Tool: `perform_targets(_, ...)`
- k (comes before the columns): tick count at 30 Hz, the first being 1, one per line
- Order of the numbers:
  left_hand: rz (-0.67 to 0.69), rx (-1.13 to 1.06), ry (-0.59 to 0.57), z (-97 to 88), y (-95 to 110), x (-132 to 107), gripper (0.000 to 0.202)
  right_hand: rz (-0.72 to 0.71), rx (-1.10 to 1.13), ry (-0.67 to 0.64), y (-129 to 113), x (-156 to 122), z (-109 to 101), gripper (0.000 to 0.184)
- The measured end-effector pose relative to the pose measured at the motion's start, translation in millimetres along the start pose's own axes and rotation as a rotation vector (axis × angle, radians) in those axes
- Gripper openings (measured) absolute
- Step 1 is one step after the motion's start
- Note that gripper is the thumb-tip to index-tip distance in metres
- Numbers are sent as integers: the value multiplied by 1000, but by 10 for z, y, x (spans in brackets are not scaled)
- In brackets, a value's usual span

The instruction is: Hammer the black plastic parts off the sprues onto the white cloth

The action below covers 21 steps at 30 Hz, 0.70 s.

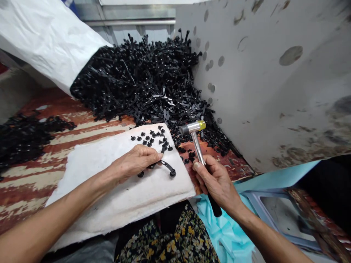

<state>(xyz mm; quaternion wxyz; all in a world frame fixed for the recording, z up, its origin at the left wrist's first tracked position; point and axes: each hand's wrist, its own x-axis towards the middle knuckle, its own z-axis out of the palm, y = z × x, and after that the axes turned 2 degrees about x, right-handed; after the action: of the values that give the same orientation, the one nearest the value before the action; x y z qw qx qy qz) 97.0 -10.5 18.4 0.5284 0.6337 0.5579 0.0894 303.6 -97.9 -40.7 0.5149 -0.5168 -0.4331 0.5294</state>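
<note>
My left hand point(137, 160) pinches a curved black plastic part point(167, 167) over a white padded cloth point(101, 190). The part has a round knob at its right end, and its middle is partly hidden by my fingers. Several small black round caps point(148, 138) lie scattered on the cloth beyond that hand. Off the cloth's right edge, my right hand point(216, 179) is closed around a small hammer point(199, 146), gripped where its metal shaft meets the black handle. The hammer's head has one dark face and one yellow face, and it is raised apart from the part.
A large heap of black parts point(145, 80) spills from a white sack point(52, 40) at the back. Another black pile point(27, 135) lies at the left on the worn red-brown tabletop point(71, 131). A stained grey panel point(260, 84) stands at the right, with turquoise sheeting point(222, 230) below.
</note>
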Motion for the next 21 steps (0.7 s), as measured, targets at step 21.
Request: perform_targets(21,479,659,79,-45,-68,-106,16,0,-36,-9,84,22,-72,28)
